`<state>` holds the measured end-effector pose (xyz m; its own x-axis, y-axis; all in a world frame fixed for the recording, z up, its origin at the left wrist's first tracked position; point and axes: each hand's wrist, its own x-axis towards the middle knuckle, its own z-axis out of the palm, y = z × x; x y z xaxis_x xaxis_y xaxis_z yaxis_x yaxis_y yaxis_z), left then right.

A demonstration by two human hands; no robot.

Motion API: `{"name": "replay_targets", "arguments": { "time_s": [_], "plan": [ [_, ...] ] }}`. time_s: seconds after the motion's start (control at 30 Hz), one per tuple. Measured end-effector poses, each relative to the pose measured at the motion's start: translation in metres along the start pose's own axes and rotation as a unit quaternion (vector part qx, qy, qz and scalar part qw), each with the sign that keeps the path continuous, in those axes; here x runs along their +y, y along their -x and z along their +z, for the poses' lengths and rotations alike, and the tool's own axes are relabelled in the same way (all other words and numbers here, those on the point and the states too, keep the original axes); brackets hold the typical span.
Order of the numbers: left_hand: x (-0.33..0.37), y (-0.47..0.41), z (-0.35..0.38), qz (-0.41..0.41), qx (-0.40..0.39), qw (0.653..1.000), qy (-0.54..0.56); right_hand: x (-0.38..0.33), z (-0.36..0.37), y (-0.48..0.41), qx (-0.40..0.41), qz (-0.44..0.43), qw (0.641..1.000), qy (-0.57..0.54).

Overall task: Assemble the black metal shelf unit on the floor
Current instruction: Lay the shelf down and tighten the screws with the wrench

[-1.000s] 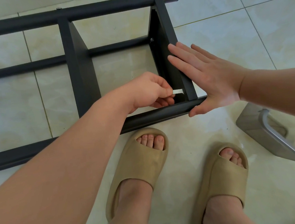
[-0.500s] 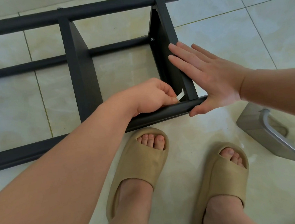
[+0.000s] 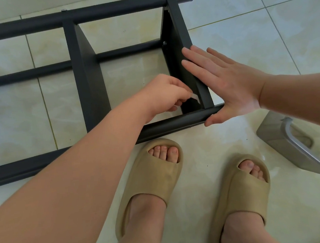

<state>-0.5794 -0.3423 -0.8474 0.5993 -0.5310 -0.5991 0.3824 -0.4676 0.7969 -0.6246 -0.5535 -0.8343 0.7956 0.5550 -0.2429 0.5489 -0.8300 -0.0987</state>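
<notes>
The black metal shelf unit (image 3: 90, 84) lies on its side on the tiled floor (image 3: 233, 23), right in front of your feet. Its long round tubes run left to right and its flat panels stand on edge between them. Your left hand (image 3: 164, 94) reaches inside the frame at the near right corner, fingers curled and pinching a small pale tool (image 3: 195, 98). The tool is blurred, so its kind cannot be told. Its tip is close to the inner face of the end panel (image 3: 173, 62), just above the near tube (image 3: 174, 123). Your right hand (image 3: 227, 85) is flat and spread, fingers straight, pressing on the outer side of that same end panel, with the thumb touching the end of the near tube. Your tan slippers (image 3: 156, 181) stand just beside the near tube. A grey metal piece (image 3: 277, 140) lies on the floor to your right, apart from the frame.
</notes>
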Motion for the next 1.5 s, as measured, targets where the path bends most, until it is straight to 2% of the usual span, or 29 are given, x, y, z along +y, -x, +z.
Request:
{"name": "replay_targets", "arguments": {
  "time_s": [0.1,0.17,0.4,0.53,1.0,1.5],
  "plan": [
    [0.003,-0.002,0.006,-0.107,-0.04,0.979,0.168,0.0,0.0,0.0,0.001,0.002,1.0,-0.002],
    [0.003,-0.003,0.007,-0.126,-0.044,0.968,0.211,0.0,-0.001,0.0,0.001,0.002,1.0,-0.004],
    [0.0,-0.006,0.012,-0.087,0.028,0.975,0.204,-0.001,-0.001,0.0,0.0,0.003,1.0,-0.002],
    [0.002,-0.009,0.012,-0.091,0.048,0.965,0.24,-0.001,-0.001,0.0,0.0,0.002,1.0,-0.001],
    [0.004,-0.008,0.014,-0.111,0.041,0.972,0.201,0.0,0.0,0.0,0.008,-0.003,1.0,-0.003],
    [0.005,-0.007,0.012,-0.126,0.007,0.963,0.238,0.001,0.001,0.0,0.009,-0.002,1.0,-0.003]
  ]
}}
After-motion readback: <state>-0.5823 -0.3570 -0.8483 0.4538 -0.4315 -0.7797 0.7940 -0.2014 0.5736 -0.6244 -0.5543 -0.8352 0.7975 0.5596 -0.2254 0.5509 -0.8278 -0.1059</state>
